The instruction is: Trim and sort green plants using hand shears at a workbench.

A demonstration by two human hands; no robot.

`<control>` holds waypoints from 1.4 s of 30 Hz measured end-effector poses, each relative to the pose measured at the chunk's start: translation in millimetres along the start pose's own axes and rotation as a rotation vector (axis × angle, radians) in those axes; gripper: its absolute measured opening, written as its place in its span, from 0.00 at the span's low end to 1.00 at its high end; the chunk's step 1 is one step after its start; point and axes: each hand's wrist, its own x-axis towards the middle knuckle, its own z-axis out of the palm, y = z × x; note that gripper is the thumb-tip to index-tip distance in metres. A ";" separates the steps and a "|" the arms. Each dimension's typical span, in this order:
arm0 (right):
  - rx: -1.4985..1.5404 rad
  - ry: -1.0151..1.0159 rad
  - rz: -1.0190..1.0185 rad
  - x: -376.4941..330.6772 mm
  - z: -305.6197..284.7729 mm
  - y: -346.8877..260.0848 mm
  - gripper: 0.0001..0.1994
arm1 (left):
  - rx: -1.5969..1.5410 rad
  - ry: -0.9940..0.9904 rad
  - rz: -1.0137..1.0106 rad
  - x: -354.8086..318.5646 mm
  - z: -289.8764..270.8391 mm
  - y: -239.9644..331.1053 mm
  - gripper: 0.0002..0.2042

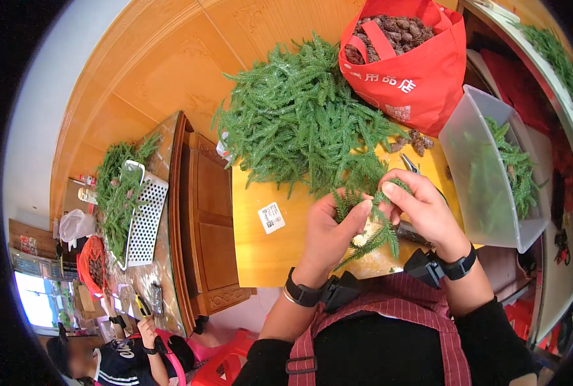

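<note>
Above the near edge of a yellow table (253, 254), both my hands are closed on a green artificial pine sprig (373, 249). My left hand (330, 235) grips its left side between thumb and fingers. Thumb and forefinger of my right hand (421, 207) pinch it near the top. The sprig's leaves fan out below and between the hands; part of its stem is hidden by the fingers. Just beyond lies a big heap of similar green sprigs (293, 116). A pair of pliers (410, 165) lies past my right hand, near some loose pine cones (419, 141).
A red bag (402, 87) full of pine cones stands at the far right. Beside it, a translucent plastic bin (486, 186) holds more greenery. On a side table at left sit a white perforated basket (150, 212) and sprigs. A co-worker (129, 360) there holds a yellow-handled tool.
</note>
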 end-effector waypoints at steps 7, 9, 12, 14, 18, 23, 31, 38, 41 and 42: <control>-0.516 -0.074 -0.448 4.9 -2.1 -2.3 0.08 | -0.027 -0.061 -0.068 -1.6 -7.4 2.8 0.05; -0.445 -0.090 -0.359 5.2 -2.1 -4.5 0.08 | -0.003 -0.075 -0.058 -1.9 -7.2 0.8 0.05; -0.075 -0.137 -0.030 6.9 -3.4 -6.6 0.08 | -0.009 -0.095 -0.064 -4.1 -5.5 1.5 0.05; 0.117 -0.187 0.107 9.2 -6.4 -5.3 0.08 | 0.006 -0.099 -0.062 -3.6 -4.7 1.1 0.05; 0.348 -0.157 0.248 11.0 -6.0 -1.3 0.07 | -0.042 -0.095 -0.095 -2.8 -2.2 1.4 0.05; 0.188 -0.069 -0.148 6.3 3.4 20.9 0.12 | -0.163 0.058 -0.100 2.6 -5.0 -7.4 0.05; 0.052 0.076 -0.188 -4.0 4.1 35.7 0.12 | -0.255 0.065 -0.060 6.8 -2.9 -9.8 0.05; 0.066 0.059 -0.176 -6.5 2.4 27.8 0.13 | -0.311 0.127 -0.008 3.6 -3.5 -7.3 0.07; 0.091 0.012 -0.181 -6.5 4.1 24.5 0.14 | -0.244 0.065 0.000 2.4 -5.7 -10.3 0.07; 0.112 -0.020 -0.169 -5.9 4.2 23.5 0.14 | -0.224 0.032 0.009 2.3 -6.5 -11.2 0.07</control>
